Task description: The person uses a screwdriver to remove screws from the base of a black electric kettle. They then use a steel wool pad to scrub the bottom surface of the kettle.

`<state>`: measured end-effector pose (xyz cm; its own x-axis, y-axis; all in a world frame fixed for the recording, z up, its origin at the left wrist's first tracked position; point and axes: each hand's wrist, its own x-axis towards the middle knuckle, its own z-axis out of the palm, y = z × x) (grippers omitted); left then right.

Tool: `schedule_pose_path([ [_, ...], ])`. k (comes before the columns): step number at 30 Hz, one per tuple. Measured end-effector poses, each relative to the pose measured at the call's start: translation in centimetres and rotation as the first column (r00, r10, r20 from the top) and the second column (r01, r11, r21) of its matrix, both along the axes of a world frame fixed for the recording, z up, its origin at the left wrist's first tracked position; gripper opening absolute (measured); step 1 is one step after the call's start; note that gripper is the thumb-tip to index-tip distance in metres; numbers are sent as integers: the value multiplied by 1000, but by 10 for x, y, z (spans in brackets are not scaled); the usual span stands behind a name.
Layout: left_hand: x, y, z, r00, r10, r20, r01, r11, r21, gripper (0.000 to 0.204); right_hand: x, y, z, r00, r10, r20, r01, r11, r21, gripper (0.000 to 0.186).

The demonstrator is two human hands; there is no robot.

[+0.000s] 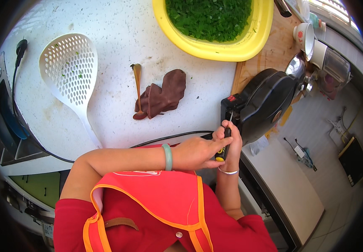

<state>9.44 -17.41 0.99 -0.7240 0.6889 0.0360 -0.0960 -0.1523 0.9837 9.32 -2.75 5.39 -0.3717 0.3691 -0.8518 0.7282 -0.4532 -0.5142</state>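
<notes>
A screwdriver (220, 154) with a black and yellow handle is held in both my hands. My left hand (196, 152), with a pale green bangle at its wrist, closes on the handle from the left. On the other side, the fingers of my right hand (233, 145) wrap the handle near its shaft; a silver bangle circles that wrist. The thin shaft reaches the black block at the edge of a round black appliance (269, 103), which looks like an electric griddle. Exactly where the tip sits is too small to tell.
On the white table (118, 25) are a white slotted skimmer (70, 69), a spoon (138, 86) and a crumpled brown cloth (167, 94). A yellow basin (215, 54) of chopped greens stands at the back. A black cord (169, 137) runs behind my left arm. Bowls (304, 38) stand far right.
</notes>
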Motion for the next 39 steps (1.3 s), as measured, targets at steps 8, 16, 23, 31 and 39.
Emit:
schedule_pose_path([
  [8, -22, -10, -1, 1000, 12, 1, -12, 996, -90, 61, -16, -12, -7, 983, -181, 12, 181, 982, -47, 14],
  [16, -21, -15, 1, 1000, 29, 7, -28, 996, -90, 60, -7, -17, -7, 971, -237, 32, 239, 968, -81, 14],
  [23, -15, -21, 3, 1000, 7, -3, -8, 994, -110, 58, -1, -24, -5, 969, -245, 26, 246, 965, -93, 13],
  [31, -5, -49, 12, 969, -14, 246, 29, 998, -59, 45, 21, -27, 9, 978, -210, -6, 184, 874, -450, 20],
  [39, 5, -25, -5, 499, 133, 856, -203, 979, -33, 26, 42, -43, 24, 976, -143, -161, -9, 720, -694, 29],
])
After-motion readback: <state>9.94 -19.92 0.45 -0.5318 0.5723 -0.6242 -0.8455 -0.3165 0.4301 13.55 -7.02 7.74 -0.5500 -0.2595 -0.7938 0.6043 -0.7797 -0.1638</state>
